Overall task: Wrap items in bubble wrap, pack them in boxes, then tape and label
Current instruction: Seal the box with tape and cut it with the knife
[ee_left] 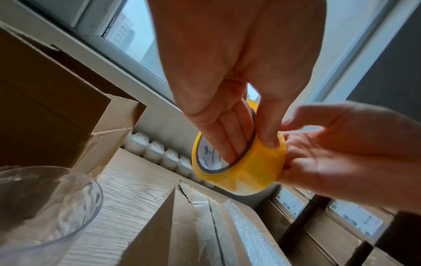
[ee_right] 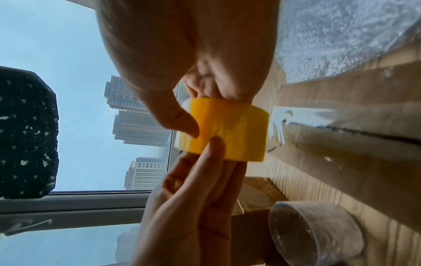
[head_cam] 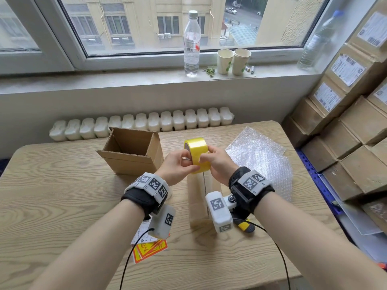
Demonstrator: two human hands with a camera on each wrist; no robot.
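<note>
I hold a yellow tape roll (head_cam: 196, 155) in both hands above a shut cardboard box (head_cam: 200, 203) whose top seam carries clear tape. My left hand (head_cam: 187, 163) has its fingers (ee_left: 230, 144) inside the roll's core and its thumb on the outer face of the tape roll (ee_left: 248, 169). My right hand (head_cam: 207, 157) pinches the roll's outer surface, with its thumb pressed on the tape roll (ee_right: 230, 133). A sheet of bubble wrap (head_cam: 258, 158) lies to the right. Red and white labels (head_cam: 149, 246) lie under my left wrist.
An open empty cardboard box (head_cam: 130, 152) stands to the left of the hands. A clear plastic cup (ee_left: 45, 198) sits near the shut box. A yellow-black knife (head_cam: 245, 226) lies by my right wrist. Labelled boxes (head_cam: 351, 114) are stacked on the right. A bottle (head_cam: 191, 42) and paper cups (head_cam: 233, 60) stand on the sill.
</note>
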